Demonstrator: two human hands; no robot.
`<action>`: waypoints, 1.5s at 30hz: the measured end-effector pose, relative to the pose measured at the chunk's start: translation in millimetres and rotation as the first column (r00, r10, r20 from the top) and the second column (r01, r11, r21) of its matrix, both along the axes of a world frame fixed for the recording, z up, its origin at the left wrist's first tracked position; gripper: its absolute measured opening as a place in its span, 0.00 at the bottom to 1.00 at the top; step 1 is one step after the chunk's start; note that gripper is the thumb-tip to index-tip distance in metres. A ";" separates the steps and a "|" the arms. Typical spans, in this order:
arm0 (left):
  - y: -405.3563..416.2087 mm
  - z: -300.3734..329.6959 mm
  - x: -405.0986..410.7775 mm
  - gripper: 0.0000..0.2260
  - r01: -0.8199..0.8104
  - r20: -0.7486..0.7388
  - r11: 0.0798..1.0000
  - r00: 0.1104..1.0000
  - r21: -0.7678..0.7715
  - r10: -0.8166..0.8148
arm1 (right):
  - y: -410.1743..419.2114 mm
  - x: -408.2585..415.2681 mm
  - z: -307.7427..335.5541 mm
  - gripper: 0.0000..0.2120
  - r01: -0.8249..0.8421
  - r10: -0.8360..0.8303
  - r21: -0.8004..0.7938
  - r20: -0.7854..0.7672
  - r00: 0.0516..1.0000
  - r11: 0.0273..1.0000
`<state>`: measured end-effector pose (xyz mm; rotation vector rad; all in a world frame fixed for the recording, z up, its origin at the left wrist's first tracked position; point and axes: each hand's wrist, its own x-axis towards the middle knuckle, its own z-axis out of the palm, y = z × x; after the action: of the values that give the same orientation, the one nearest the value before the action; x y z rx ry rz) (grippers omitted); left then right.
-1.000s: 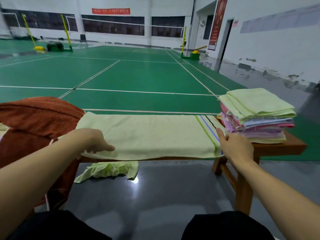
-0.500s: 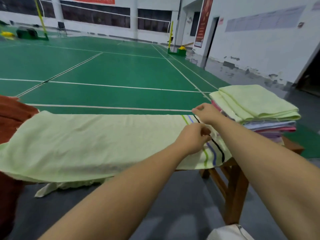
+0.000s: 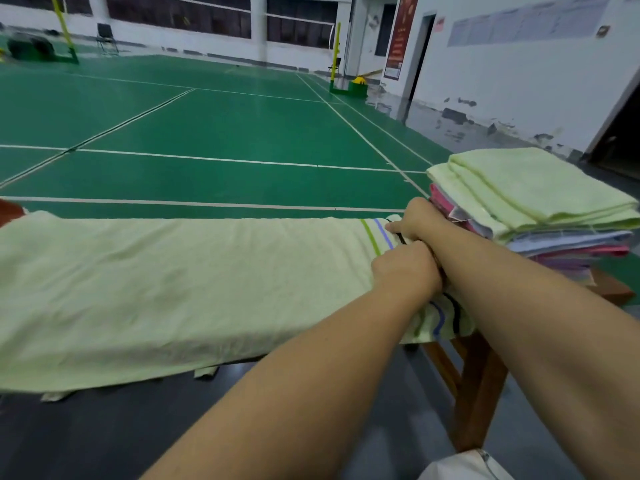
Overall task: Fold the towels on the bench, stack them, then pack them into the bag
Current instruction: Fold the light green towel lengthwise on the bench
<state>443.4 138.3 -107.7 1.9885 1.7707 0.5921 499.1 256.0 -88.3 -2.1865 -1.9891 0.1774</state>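
A long pale green towel (image 3: 180, 289) lies spread along the wooden bench (image 3: 474, 386), with green, blue and black stripes at its right end. My left hand (image 3: 405, 268) grips the striped end near its front side, fingers curled into the cloth. My right hand (image 3: 415, 220) pinches the same end at its far corner. Just right of both hands sits a stack of folded towels (image 3: 540, 209), pale green on top, pink, blue and purple below.
A rust-brown cloth (image 3: 8, 209) shows at the far left edge. A white bag corner (image 3: 467, 467) peeks in at the bottom right. Dark grey floor lies under the bench; the green court stretches beyond it. A bit of pale green cloth (image 3: 55, 394) hangs below the towel.
My left hand has crossed from the towel's left end to its striped right end. My right hand moved to the far corner. Both now hold that end; the view shifted right and closer.
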 end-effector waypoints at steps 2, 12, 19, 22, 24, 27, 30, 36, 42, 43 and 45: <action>-0.9 3.9 -8.3 0.07 0.039 0.036 0.997 0.999 -0.072 -0.037 | 1.7 -1.3 -3.4 0.25 0.014 -0.015 -0.006 -0.160 0.987 1.000; -22.4 5.8 -107.0 0.05 0.239 0.802 0.942 0.595 -0.235 0.049 | -7.6 -10.3 11.8 0.21 -0.035 -0.133 -0.161 -0.904 0.405 0.986; -58.8 26.4 -175.4 0.05 0.145 0.900 0.951 0.388 -0.273 0.199 | -12.7 -87.3 21.8 0.22 -0.002 -0.141 -0.142 -0.986 0.087 0.990; -82.0 36.0 -204.5 0.05 0.040 0.855 0.950 0.449 -0.310 0.260 | -27.9 -132.0 32.1 0.27 0.042 -0.019 -0.017 -0.998 0.059 0.999; -97.4 42.2 -225.4 0.06 -0.030 0.811 0.947 0.507 -0.320 0.290 | -34.7 -161.9 34.9 0.17 -0.007 0.047 0.047 -0.997 0.066 0.999; -117.4 49.6 -256.5 0.10 -0.138 0.771 0.948 0.555 -0.285 0.313 | -45.0 -209.2 35.2 0.13 -0.117 0.082 0.075 -0.995 0.059 0.990; -132.8 53.5 -290.1 0.07 -0.301 0.716 0.927 0.595 -0.224 0.366 | -60.0 -257.0 32.7 0.20 -0.204 0.100 0.085 -0.993 0.068 0.975; -153.2 52.8 -362.4 0.09 -0.513 0.557 0.845 0.663 -0.149 0.501 | -95.1 -349.4 27.2 0.24 -0.375 0.136 0.096 -0.987 0.081 0.922; -182.6 56.8 -421.0 0.12 -0.612 0.238 0.745 0.707 -0.267 0.666 | -126.5 -418.1 6.8 0.32 -0.512 0.161 0.062 -0.975 0.152 0.857; -188.0 59.8 -426.9 0.12 -0.609 0.148 0.736 0.732 -0.297 0.665 | -133.4 -426.4 6.4 0.32 -0.539 0.167 0.071 -0.977 0.130 0.839; -196.4 61.8 -435.5 0.10 -0.606 0.038 0.722 0.757 -0.335 0.653 | -147.3 -439.5 9.5 0.31 -0.611 0.141 0.079 -0.988 0.054 0.788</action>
<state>8.0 -58.1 -45.8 1.0640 2.2762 0.6020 59.6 108.7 -78.8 -0.8240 -1.5619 1.7114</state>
